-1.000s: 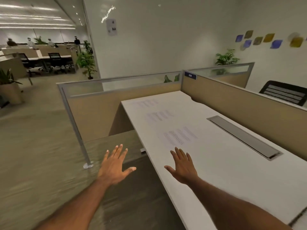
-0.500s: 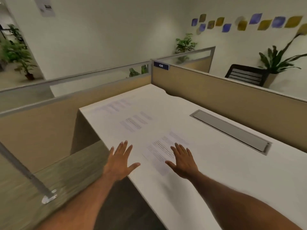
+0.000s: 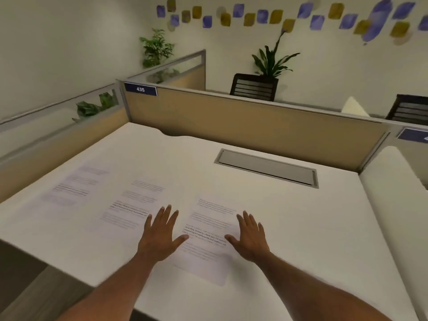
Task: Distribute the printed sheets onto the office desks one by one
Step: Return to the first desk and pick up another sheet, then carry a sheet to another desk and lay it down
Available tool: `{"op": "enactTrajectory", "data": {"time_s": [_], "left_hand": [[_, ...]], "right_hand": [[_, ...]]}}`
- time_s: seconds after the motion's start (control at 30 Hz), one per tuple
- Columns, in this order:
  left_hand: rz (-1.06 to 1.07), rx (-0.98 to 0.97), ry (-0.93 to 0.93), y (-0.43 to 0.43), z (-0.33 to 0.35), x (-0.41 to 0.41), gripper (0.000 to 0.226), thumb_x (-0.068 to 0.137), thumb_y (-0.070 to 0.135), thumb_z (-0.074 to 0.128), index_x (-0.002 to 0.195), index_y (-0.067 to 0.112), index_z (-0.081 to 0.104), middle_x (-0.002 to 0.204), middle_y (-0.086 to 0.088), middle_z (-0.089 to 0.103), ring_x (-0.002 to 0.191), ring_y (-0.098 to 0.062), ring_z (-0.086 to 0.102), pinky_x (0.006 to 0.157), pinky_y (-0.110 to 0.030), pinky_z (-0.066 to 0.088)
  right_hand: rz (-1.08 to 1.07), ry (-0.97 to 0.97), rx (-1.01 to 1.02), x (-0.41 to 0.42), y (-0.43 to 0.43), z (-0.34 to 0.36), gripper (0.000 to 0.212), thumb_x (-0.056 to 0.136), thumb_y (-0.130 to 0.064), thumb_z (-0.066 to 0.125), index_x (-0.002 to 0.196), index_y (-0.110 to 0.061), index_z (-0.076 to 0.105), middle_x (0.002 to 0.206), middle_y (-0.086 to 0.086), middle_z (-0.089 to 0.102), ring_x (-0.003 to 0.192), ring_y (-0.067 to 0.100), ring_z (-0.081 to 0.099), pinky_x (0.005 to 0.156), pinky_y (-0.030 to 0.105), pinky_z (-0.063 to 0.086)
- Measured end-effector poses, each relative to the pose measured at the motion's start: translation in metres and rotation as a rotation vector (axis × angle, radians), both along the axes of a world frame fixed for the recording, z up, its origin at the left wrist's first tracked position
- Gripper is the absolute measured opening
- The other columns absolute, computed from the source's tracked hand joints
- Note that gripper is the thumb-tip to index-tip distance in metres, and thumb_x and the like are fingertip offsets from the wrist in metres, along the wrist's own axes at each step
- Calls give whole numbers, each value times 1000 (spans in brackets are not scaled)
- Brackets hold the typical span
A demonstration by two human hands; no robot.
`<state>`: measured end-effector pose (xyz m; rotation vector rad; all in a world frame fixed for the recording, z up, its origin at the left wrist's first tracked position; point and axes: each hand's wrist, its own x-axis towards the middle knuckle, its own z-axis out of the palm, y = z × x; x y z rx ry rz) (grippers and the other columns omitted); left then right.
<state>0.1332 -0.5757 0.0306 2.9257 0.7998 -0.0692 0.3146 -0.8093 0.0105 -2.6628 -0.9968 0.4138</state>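
We hold our left hand (image 3: 159, 235) and right hand (image 3: 251, 237) flat, fingers straight and spread, gripping nothing, at either edge of the nearest printed sheet (image 3: 206, 228) on the white counter (image 3: 301, 216). A middle sheet (image 3: 134, 205) and a far sheet (image 3: 74, 186) lie leftward.

Desktop (image 3: 312, 228) lies open to the right and ahead, cable hatch (image 3: 266, 166) flush with it. Tan partition (image 3: 254, 126) blocks the far edge, a glass-topped divider (image 3: 64, 135) blocks the left.
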Motion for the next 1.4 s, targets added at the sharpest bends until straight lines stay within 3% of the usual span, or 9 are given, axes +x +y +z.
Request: {"op": "enactTrajectory", "data": {"time_s": [0.13,0.23,0.43,0.77,0.9,1.0,1.17,1.27,1.4], "left_hand": [[84,-200,35,2,-13,27,89,87,72,42,156,23,14,165,-3,10,152,-19,10,122,-46,13],[139,-229,45,6,-20,37,83,87,64,53,153,21,24,161,-4,23,147,-22,25,116,-44,26],[161,-198,103,25,-29,50,77,86,64,55,147,22,35,154,-5,32,141,-24,34,110,-45,33],[439,-517,15,32,-29,89,59,81,59,65,123,18,66,131,-16,50,120,-33,53,102,-44,44],[454,-699,-91,41,-26,94,44,82,41,73,112,9,70,121,-15,64,112,-33,60,98,-41,49],[460,-840,-167,46,-23,94,42,80,23,76,116,8,62,119,-12,66,108,-30,62,92,-35,50],[256,-970,-126,53,-25,92,18,89,10,64,104,7,72,104,-11,74,96,-29,70,94,-44,54],[178,-938,-152,54,-25,91,16,93,10,59,100,5,73,98,-10,74,92,-29,69,90,-42,55],[144,-1020,-236,55,-18,94,15,94,8,57,97,7,73,93,-8,74,89,-29,71,84,-41,57]], "right_hand": [[-131,111,-50,-4,1,-25,99,90,-72,36,157,-11,-2,166,7,-10,154,24,-9,123,47,-2],[-128,117,-45,-8,6,-40,101,89,-73,35,156,-10,-5,166,7,-13,153,23,-12,123,47,-4],[-88,84,-30,-10,20,-51,104,87,-74,35,156,-10,-8,165,6,-17,153,22,-16,124,46,-6],[-130,104,-80,-17,23,-50,107,84,-73,40,156,-12,-8,164,3,-21,152,19,-19,124,44,-9],[-135,123,-91,-18,24,-44,106,85,-71,45,156,-12,-7,164,2,-20,152,18,-18,124,43,-8],[-141,123,-96,-19,26,-38,106,85,-70,46,156,-12,-6,164,2,-19,152,17,-18,124,42,-8],[-160,151,-90,-18,27,-35,107,85,-68,51,157,-11,-5,165,2,-17,152,18,-15,124,42,-6],[-240,200,-16,-17,27,-32,109,84,-67,56,157,-11,-2,166,3,-10,153,17,-9,125,39,-2],[-485,213,154,-16,25,-18,99,87,-59,61,156,-8,12,165,6,15,151,20,18,123,37,18]]}}
